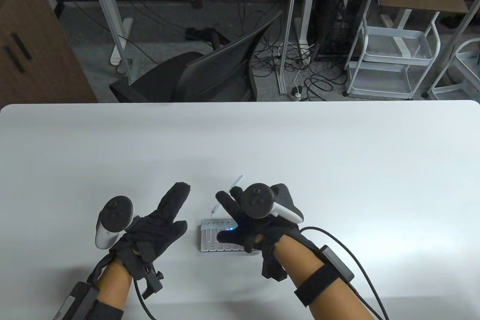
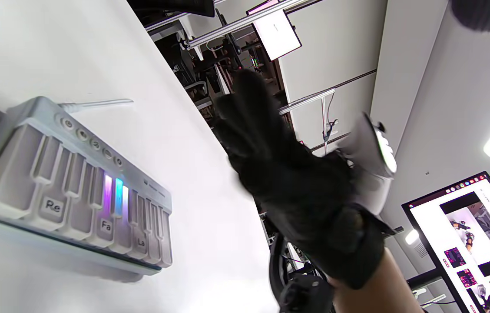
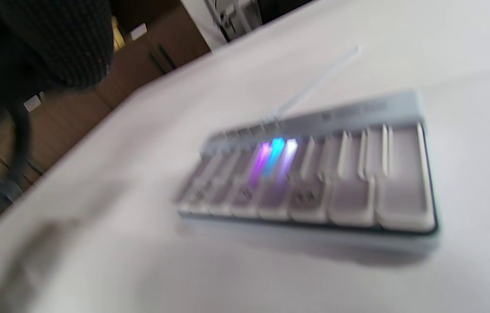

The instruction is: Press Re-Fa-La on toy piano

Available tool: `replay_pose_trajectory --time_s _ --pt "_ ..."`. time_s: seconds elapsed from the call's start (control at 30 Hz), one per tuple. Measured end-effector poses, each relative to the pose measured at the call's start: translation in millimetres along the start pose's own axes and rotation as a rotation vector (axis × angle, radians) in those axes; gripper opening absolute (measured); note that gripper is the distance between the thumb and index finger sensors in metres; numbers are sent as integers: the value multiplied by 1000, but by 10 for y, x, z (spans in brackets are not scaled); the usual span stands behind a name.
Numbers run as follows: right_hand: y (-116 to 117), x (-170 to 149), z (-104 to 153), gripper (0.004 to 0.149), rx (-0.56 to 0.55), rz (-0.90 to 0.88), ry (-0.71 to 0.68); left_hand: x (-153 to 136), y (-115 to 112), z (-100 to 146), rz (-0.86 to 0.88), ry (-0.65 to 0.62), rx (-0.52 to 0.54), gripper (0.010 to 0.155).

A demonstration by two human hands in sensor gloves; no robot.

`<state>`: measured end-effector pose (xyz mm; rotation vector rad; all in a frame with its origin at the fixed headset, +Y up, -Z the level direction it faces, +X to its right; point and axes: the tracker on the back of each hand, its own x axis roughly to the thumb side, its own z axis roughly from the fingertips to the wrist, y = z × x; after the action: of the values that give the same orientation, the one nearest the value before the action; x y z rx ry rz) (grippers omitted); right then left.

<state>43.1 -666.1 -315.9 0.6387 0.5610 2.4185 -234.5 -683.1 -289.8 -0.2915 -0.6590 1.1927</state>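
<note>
The small white toy piano point(image 1: 210, 239) lies on the table near the front, with keys marked Re point(image 2: 52, 207), Fa point(image 2: 106, 225) and La point(image 2: 141, 242). Purple and cyan lights glow between the keys by Fa point(image 2: 116, 195). My right hand point(image 1: 243, 230) is open above the piano's right part, fingers stretched out. In the left wrist view it point(image 2: 288, 182) is raised clear of the keys. The blurred right wrist view shows the piano point(image 3: 314, 174) with no finger on it. My left hand point(image 1: 165, 218) is open and empty to the left of the piano.
A thin white cable point(image 1: 227, 196) runs from the piano's back edge over the white table point(image 1: 337, 166). A black chair point(image 1: 210, 72) and a white cart point(image 1: 393, 61) stand beyond the far edge. A lit monitor point(image 2: 466, 234) shows in the left wrist view.
</note>
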Motion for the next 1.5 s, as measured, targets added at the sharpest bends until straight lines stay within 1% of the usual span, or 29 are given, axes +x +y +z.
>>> replay_pose_trajectory --time_s 0.03,0.07,0.1,0.2,0.37,0.47,0.77,1.5 --pt "-82 -1 85 94 -31 -46 -16 0 1 0 1 -2 3 91" --pt "-117 -4 127 94 -49 -67 -25 0 2 0 2 -4 3 91" --pt "-186 -13 213 94 -97 -120 -49 2 1 0 2 -6 4 91" --pt "-290 -64 390 94 -177 -223 -93 4 1 -1 8 -12 6 91" --pt "-315 -176 572 95 -224 -335 -134 7 1 -1 9 -19 6 92" --pt "-282 -265 626 96 -222 -376 -134 0 -2 1 18 -18 9 92" --pt "-212 -415 634 98 -217 -411 -124 -9 -18 2 18 -7 0 92" --pt "-157 -442 643 97 -198 -379 -105 -8 -35 -9 21 -3 -5 92"
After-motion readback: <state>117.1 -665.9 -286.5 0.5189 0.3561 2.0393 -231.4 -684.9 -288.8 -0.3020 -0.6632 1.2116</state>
